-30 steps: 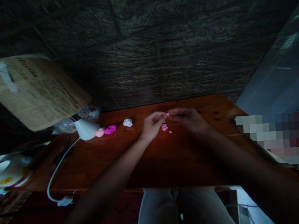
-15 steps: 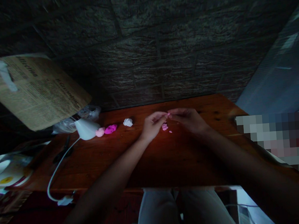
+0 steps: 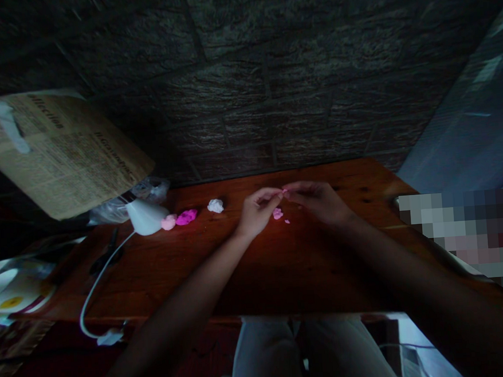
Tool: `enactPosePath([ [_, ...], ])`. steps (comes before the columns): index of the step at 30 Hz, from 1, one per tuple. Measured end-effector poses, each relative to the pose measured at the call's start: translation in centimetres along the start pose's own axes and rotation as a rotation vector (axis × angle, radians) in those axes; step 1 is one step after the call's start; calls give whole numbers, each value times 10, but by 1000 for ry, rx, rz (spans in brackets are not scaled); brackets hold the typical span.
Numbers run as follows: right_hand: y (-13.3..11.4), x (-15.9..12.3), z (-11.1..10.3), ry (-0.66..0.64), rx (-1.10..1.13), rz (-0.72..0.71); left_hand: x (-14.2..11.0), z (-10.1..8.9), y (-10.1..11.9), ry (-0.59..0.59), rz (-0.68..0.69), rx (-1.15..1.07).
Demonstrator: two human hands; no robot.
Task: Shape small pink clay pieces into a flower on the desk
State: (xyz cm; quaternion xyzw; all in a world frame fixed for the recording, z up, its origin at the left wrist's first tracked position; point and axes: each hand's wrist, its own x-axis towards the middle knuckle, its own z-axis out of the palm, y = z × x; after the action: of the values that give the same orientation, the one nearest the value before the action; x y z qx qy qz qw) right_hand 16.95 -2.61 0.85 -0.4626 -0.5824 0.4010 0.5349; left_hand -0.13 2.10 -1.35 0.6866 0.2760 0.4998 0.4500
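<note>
My left hand (image 3: 259, 210) and my right hand (image 3: 315, 199) meet above the wooden table, fingertips pinched together. Between them is a small bit of pink modelling clay (image 3: 284, 191), mostly covered by the fingers. Just below lies a light pink clay lump (image 3: 278, 213) with a tiny pink crumb (image 3: 287, 221) beside it on the wood. Left of my hands sits a white clay lump (image 3: 215, 206). Farther left, a bright magenta lump (image 3: 187, 217) touches or nearly touches a pale pink lump (image 3: 168, 222).
A lamp with a white base (image 3: 146, 216) and newspaper-print shade (image 3: 63, 150) stands at the left; its cord (image 3: 87, 306) hangs over the front edge. Dark scissors (image 3: 109, 253) and a white tub (image 3: 15, 291) are nearby. A stone-patterned wall (image 3: 244, 85) rises behind the table (image 3: 258, 280).
Both hands stay in almost the same place, with only slight finger movement around the pink bit. Nothing on the table has visibly moved.
</note>
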Motion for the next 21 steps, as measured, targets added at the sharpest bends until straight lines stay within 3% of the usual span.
enactPosePath([
  [9,2,0,-2,20,-17,34,-1,-2,3,-76,-1,-12],
  [15,1,0,2,-5,62,36,0,-1,-2,-48,78,31],
  [21,-1,-1,3,5,32,67,0,-1,-4,-54,66,36],
])
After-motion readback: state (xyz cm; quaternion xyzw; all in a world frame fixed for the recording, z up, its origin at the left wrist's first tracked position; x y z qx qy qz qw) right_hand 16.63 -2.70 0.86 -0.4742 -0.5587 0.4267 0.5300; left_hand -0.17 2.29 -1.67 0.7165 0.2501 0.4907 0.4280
